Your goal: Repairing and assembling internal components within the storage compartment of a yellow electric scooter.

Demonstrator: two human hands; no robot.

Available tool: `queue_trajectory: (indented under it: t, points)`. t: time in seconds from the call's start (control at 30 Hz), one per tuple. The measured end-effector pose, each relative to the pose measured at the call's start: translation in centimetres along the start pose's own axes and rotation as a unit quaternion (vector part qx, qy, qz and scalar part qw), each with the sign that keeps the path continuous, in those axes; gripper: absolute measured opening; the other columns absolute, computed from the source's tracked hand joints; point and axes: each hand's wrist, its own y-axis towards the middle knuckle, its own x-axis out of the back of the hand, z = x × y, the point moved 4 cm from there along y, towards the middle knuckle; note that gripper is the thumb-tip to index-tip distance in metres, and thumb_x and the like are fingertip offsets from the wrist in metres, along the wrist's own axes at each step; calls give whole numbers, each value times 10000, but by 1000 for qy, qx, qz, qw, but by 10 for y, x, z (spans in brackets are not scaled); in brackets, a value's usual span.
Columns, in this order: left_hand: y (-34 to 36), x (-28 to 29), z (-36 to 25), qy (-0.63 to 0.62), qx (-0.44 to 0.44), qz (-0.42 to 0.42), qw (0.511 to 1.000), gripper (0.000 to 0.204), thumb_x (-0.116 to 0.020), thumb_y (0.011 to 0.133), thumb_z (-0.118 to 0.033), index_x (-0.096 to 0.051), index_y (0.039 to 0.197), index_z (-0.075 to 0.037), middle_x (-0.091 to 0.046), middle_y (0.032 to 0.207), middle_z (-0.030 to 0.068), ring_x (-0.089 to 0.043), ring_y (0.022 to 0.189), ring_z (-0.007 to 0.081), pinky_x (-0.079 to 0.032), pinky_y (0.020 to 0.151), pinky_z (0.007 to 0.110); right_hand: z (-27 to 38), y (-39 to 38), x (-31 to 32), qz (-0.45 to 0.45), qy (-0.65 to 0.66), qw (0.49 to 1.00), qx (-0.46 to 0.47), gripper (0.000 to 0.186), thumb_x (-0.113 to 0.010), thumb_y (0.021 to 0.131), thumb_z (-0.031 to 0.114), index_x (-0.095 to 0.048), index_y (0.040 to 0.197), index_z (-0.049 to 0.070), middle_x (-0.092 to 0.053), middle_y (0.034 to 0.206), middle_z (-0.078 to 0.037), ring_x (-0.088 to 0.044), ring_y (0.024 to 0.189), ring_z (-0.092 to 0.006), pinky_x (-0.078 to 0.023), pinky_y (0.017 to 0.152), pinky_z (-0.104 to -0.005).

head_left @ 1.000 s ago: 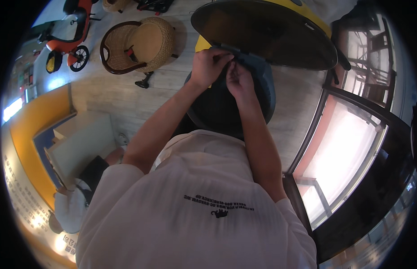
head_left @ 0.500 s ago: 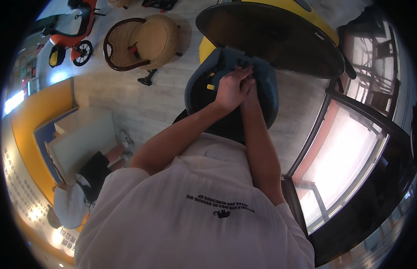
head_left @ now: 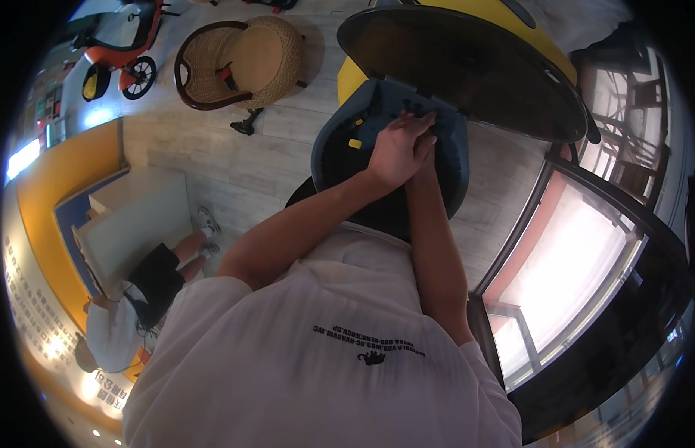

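Centrally, the left hand is laid against the right hand, the two placed together; whether anything is held between them cannot be told. Both are positioned over a blue-grey tub, in which two small yellow pieces are seen at left. Beyond, a dark lid is raised, edged in yellow. Farther left, a wicker chair and an orange scooter are stationed on the floor.
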Motion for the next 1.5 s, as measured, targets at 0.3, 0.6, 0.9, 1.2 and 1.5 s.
queue_trajectory:
  t: [0.3,0.6,0.9,1.2,1.5]
  points:
    - [7,-1,-5,-2,-20,-6,1000,364,-609,771,-82,-564,1124,-7,-628,994,157,-599,920,323,-465,857,356,3,2,-16,-47,-9,999,10,179,-426,884,146,-556,962,49,-595,914,-83,-586,869,-201,-477,799,-330]
    - [13,0,-13,52,-43,4,998,319,-596,788,-97,-570,1097,-21,-629,961,166,-606,891,330,-483,818,372,-2,9,-35,-90,-19,995,22,178,-426,873,130,-554,966,47,-592,904,-80,-585,855,-198,-479,783,-326]
    - [46,12,9,69,41,39,996,178,-590,816,-200,-619,915,-56,-639,737,147,-626,667,327,-510,638,385,-9,11,-49,-138,-22,989,43,179,-427,862,114,-551,970,44,-588,894,-78,-584,842,-194,-481,767,-323]
    - [59,39,18,68,-1,48,997,156,-662,761,-198,-641,817,-54,-624,630,92,-627,555,226,-500,567,305,4,25,-14,-296,-93,940,141,123,-435,856,55,-549,899,76,-549,770,-41,-513,644,-97,-454,643,-242]
    - [59,42,-5,429,-454,237,744,252,-595,715,-170,-620,953,-90,-540,1073,4,-473,1083,159,-460,770,320,6,23,-19,-286,-121,943,121,152,-431,877,54,-521,997,29,-558,988,-67,-553,845,-132,-456,724,-246]
